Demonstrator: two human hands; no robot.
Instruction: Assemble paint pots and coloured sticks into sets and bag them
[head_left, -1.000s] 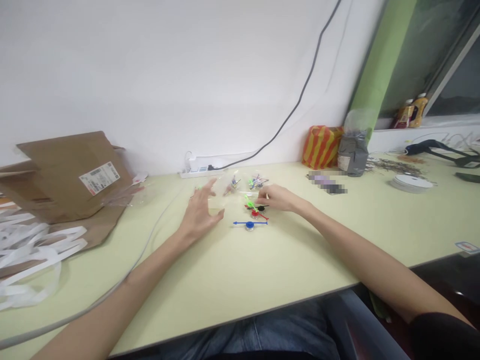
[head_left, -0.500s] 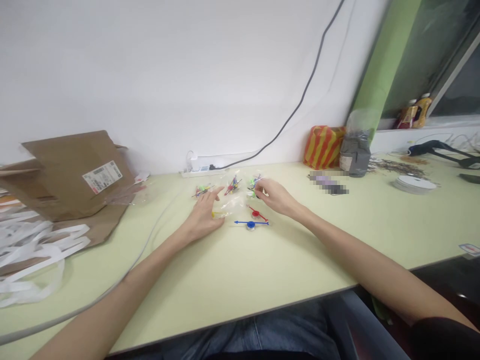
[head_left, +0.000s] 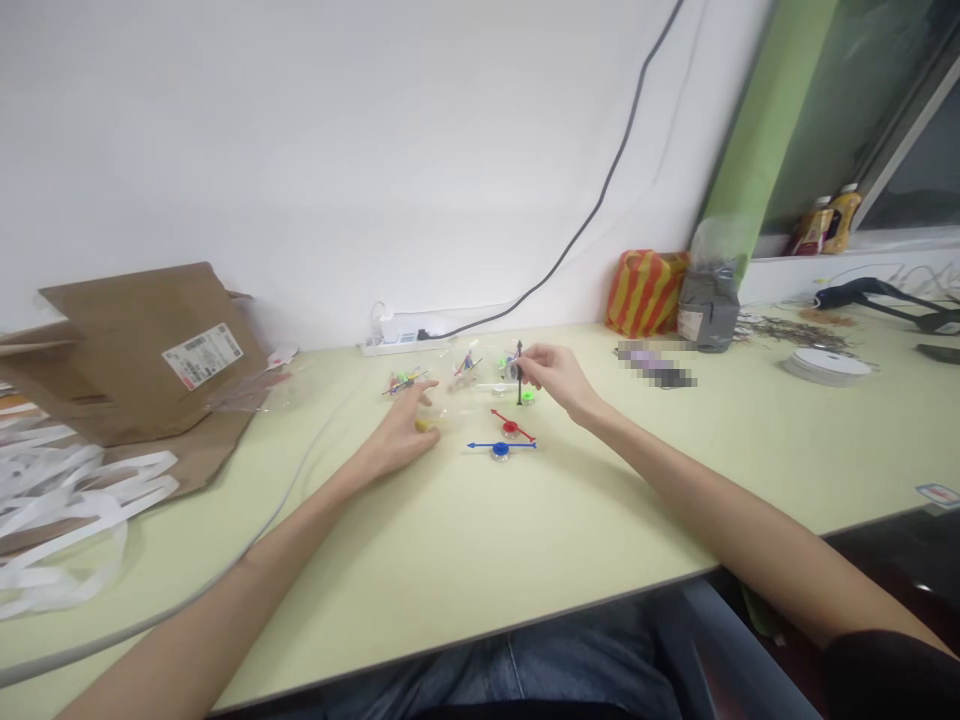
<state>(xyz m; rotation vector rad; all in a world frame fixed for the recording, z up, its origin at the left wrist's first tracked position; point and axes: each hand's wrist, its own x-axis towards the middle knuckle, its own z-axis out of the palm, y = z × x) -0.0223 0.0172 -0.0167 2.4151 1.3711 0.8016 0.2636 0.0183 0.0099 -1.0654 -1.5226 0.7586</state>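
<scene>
Right hand: fingers narrow, pinching a thin black plastic arrow upright by its round hub, behind and right of the flat blue plastic arrow. Left hand: loosely curled, fingertips beside a small yellow piece, left of the blue arrow. Red arrow just behind the blue one; green disc behind it, under the black arrow. Clear plastic bags holding small coloured parts lie farther back on the pale table.

Wht wall, pale grn desk, window
</scene>
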